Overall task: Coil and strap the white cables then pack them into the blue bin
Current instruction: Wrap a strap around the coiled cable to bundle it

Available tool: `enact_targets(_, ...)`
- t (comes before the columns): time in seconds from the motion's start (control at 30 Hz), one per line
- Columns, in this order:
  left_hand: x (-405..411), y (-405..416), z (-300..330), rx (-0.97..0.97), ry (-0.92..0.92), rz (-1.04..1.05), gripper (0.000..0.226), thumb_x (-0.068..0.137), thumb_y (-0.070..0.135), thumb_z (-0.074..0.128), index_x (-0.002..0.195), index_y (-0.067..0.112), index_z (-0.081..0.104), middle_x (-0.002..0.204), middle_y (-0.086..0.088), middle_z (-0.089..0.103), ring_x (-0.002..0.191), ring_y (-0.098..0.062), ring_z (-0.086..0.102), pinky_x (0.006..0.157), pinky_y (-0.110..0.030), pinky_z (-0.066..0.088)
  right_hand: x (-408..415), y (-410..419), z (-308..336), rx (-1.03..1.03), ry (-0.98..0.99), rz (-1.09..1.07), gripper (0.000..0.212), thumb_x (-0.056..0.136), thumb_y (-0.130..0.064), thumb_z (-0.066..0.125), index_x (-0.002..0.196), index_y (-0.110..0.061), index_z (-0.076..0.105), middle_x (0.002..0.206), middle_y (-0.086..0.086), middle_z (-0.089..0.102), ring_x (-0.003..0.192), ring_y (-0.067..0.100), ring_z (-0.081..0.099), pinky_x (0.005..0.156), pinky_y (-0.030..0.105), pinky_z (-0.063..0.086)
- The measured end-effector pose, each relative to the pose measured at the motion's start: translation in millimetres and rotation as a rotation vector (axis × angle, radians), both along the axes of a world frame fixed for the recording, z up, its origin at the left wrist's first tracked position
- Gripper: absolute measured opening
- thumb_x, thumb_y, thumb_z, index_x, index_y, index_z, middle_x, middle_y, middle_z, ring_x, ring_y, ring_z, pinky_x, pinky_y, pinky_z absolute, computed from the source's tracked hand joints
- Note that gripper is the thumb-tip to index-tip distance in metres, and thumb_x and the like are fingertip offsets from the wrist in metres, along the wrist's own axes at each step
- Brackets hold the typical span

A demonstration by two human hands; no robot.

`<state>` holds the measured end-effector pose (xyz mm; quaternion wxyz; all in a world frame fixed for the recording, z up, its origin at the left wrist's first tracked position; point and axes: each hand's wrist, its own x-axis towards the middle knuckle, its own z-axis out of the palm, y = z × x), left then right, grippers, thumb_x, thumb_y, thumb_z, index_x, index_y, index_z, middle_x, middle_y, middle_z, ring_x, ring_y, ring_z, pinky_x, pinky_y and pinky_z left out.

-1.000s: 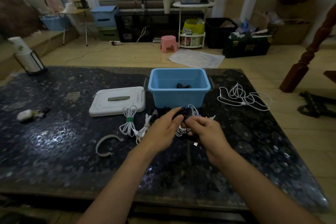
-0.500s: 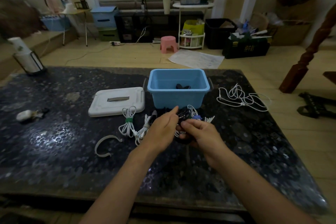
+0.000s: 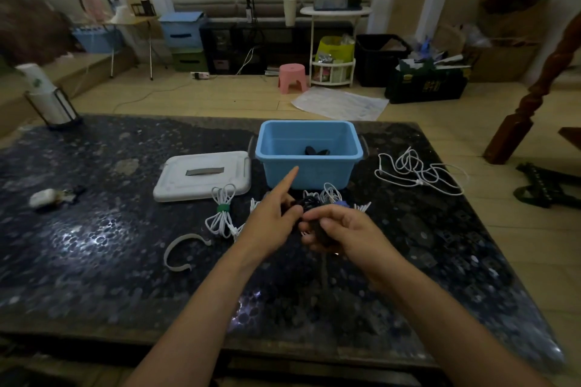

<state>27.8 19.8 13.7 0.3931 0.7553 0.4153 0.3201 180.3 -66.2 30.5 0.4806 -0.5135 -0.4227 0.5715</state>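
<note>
just in front of the open blue plastic bin [image 3: 309, 163], the right hand [image 3: 342, 229] clamps a dark cable bundle [image 3: 314, 217]; the left hand [image 3: 273, 214] pinches it, forefinger straight. a slipping pinch could unravel it. a loose white cable [image 3: 418, 171] waits right of the bin.

Lid [image 3: 202, 174] left of bin [image 3: 309, 166]

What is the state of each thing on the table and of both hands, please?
blue bin: open, a dark item inside
white lid: off, flat beside the bin
green-strapped white cable: coiled, strapped
loose white cable: uncoiled, right of the bin
left hand: index finger extended
right hand: grips a dark cable bundle
</note>
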Motion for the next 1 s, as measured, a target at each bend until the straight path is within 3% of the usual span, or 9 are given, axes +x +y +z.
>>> enact_targets(0.1, -1, -1, 4, -0.005, -0.087, -0.006, 0.065, 0.090, 0.004, 0.064, 0.142, 0.036, 0.042, 0.082, -0.013, 0.061, 0.077, -0.020, 0.061, 0.076, -0.034, 0.049, 4, -1, 2, 0.021, -0.059, 0.093, 0.036, 0.103, 0.004, 0.038, 0.108, -0.018, 0.067, 0.104, 0.001, 0.076, 0.099, 0.014, 0.072, 0.085, 0.026, 0.057)
enact_targets(0.2, -1, -5, 7, -0.046, -0.157, 0.017, 0.048, 0.084, -0.001, 0.069, 0.118, 0.028, 0.052, 0.076, -0.018, 0.061, 0.069, -0.019, 0.058, 0.073, -0.040, 0.050, 10, -2, 1, 0.127, -0.164, 0.118, 0.032, 0.096, 0.006, 0.054, 0.107, -0.019, 0.069, 0.103, 0.003, 0.077, 0.102, 0.018, 0.072, 0.087, 0.027, 0.055)
enact_targets(0.33, 3, -10, 6, -0.109, -0.179, 0.024, 0.029, 0.076, 0.007, 0.080, 0.092, 0.018, 0.059, 0.065, 0.009, 0.064, 0.067, -0.011, 0.060, 0.075, -0.034, 0.051, 10, 2, -5, 0.270, -0.369, -0.043, 0.020, 0.091, -0.014, 0.071, 0.074, -0.023, 0.071, 0.080, 0.003, 0.076, 0.082, 0.020, 0.074, 0.083, 0.045, 0.059)
enact_targets(0.43, 9, -14, 4, -0.141, -0.177, 0.008, 0.029, 0.073, 0.006, 0.084, 0.081, 0.021, 0.061, 0.068, 0.007, 0.069, 0.070, -0.008, 0.064, 0.077, -0.029, 0.052, 12, 7, -7, 0.418, -0.712, -0.193, 0.029, 0.086, -0.027, 0.077, 0.062, -0.031, 0.061, 0.069, -0.010, 0.062, 0.067, 0.004, 0.059, 0.065, 0.020, 0.045)
enact_targets(0.5, 10, -15, 5, -0.149, -0.189, 0.009, 0.032, 0.073, -0.003, 0.082, 0.078, 0.020, 0.060, 0.073, 0.002, 0.072, 0.073, -0.010, 0.068, 0.077, -0.030, 0.055, 13, 9, -7, 0.479, -0.828, -0.283, 0.025, 0.082, -0.032, 0.079, 0.066, -0.037, 0.061, 0.078, -0.014, 0.058, 0.076, 0.004, 0.056, 0.066, 0.015, 0.039)
enact_targets(0.6, 12, -17, 7, -0.166, -0.210, -0.005, 0.035, 0.071, -0.009, 0.080, 0.078, 0.018, 0.059, 0.072, 0.001, 0.072, 0.071, -0.009, 0.068, 0.070, -0.026, 0.055, 14, 13, -10, 0.577, -0.893, -0.348, 0.012, 0.080, -0.034, 0.080, 0.074, -0.029, 0.070, 0.080, -0.022, 0.058, 0.087, 0.006, 0.053, 0.075, 0.020, 0.041)
enact_targets(0.7, 13, -21, 9, -0.222, -0.244, -0.015, 0.036, 0.071, -0.013, 0.077, 0.083, 0.015, 0.058, 0.067, 0.002, 0.070, 0.068, -0.007, 0.065, 0.065, -0.023, 0.053, 12, 12, -17, 0.588, -0.804, -0.353, 0.011, 0.081, -0.026, 0.080, 0.077, -0.020, 0.071, 0.079, -0.016, 0.061, 0.080, 0.006, 0.058, 0.074, 0.029, 0.049)
enact_targets(0.87, 13, -24, 9, -0.218, -0.203, -0.040, 0.041, 0.070, -0.011, 0.078, 0.091, 0.014, 0.053, 0.073, -0.005, 0.070, 0.071, -0.012, 0.066, 0.073, -0.034, 0.057, 12, 6, -23, 0.616, -0.831, -0.334, 0.011, 0.082, -0.021, 0.080, 0.079, -0.022, 0.070, 0.080, -0.014, 0.060, 0.075, 0.005, 0.060, 0.070, 0.027, 0.049)
enact_targets(1.0, 14, -25, 9, -0.303, -0.203, -0.049, 0.040, 0.074, -0.009, 0.077, 0.091, 0.017, 0.052, 0.083, -0.011, 0.072, 0.076, -0.014, 0.067, 0.075, -0.033, 0.057, 12, 5, -22, 0.636, -0.846, -0.337, 0.008, 0.081, -0.016, 0.080, 0.080, -0.018, 0.073, 0.078, -0.009, 0.063, 0.072, 0.006, 0.060, 0.067, 0.028, 0.049)
